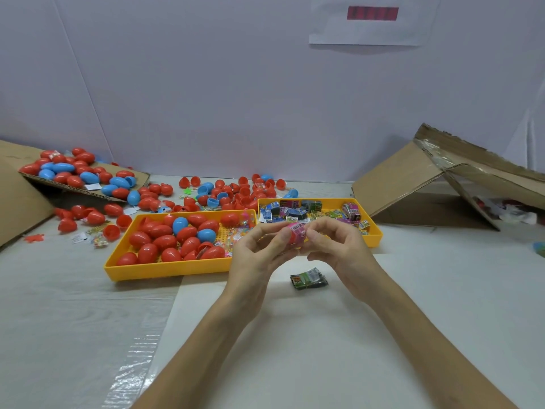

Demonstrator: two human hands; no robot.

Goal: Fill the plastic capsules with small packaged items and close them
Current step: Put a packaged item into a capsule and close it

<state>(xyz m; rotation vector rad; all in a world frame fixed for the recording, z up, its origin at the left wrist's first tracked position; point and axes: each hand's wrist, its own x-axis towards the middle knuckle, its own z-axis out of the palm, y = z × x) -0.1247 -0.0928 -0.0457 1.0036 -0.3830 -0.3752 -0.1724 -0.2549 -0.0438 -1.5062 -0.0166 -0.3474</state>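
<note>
Held up just in front of the yellow tray (377,235), the pink packet (298,231) is pinched between the fingertips of left hand (259,246) and right hand (339,243), and it looks light, crinkly and slippery, best gripped by its edges.

Soft, even light is coming from overhead and keeping the scene bright. Faint shadows are lying on the table (309,335) below the fingers (327,225) and hugging the green packet (309,278) beneath them. Glare is glinting off the red capsules (165,240) left of the fingers and the clear tape (138,358) far below-left. The pink packet (296,233) pinched between the fingers is blurring slightly. Wide-angle distortion is bending the cardboard box (413,178) to their right.
</note>
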